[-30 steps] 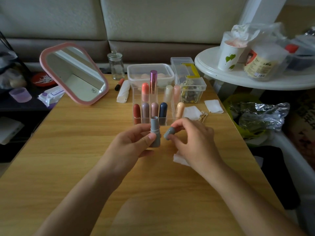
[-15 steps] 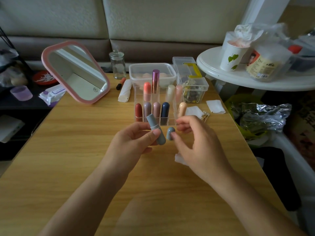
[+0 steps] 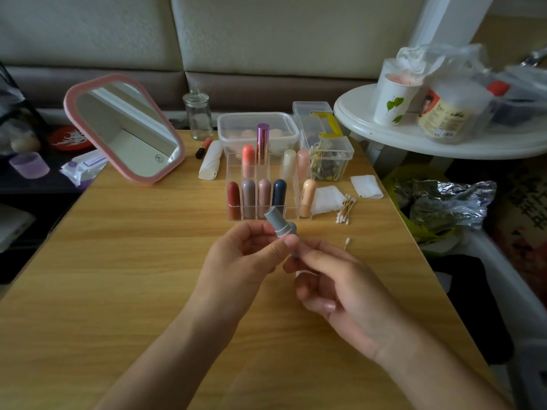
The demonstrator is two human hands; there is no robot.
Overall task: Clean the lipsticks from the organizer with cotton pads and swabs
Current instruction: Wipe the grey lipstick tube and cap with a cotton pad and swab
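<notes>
Over the wooden table [image 3: 118, 261], my left hand [image 3: 239, 261] grips a grey lipstick [image 3: 276, 224], uncapped and tilted with its top toward the far left. My right hand [image 3: 340, 294] is turned palm up with curled fingers. It pinches the grey cap [image 3: 293, 232] right beside the tube. Just behind both hands stands the clear organizer [image 3: 291, 202] with several capped lipsticks upright in it. To its right are two cotton pads [image 3: 327, 198] [image 3: 366, 186] and a bunch of swabs [image 3: 345, 210]. One loose swab [image 3: 347, 242] lies by my right hand.
A pink-framed mirror [image 3: 124, 128] leans at the back left. Behind the organizer are a glass jar [image 3: 198, 116], a plastic tub [image 3: 257, 125], a clear box of clips [image 3: 330, 161] and a white roll [image 3: 210, 161]. A white round table [image 3: 414, 140] stands at the right.
My left hand tilted the grey lipstick further. My right hand turned palm up and brought the cap against the tube. A loose swab it covered now shows.
</notes>
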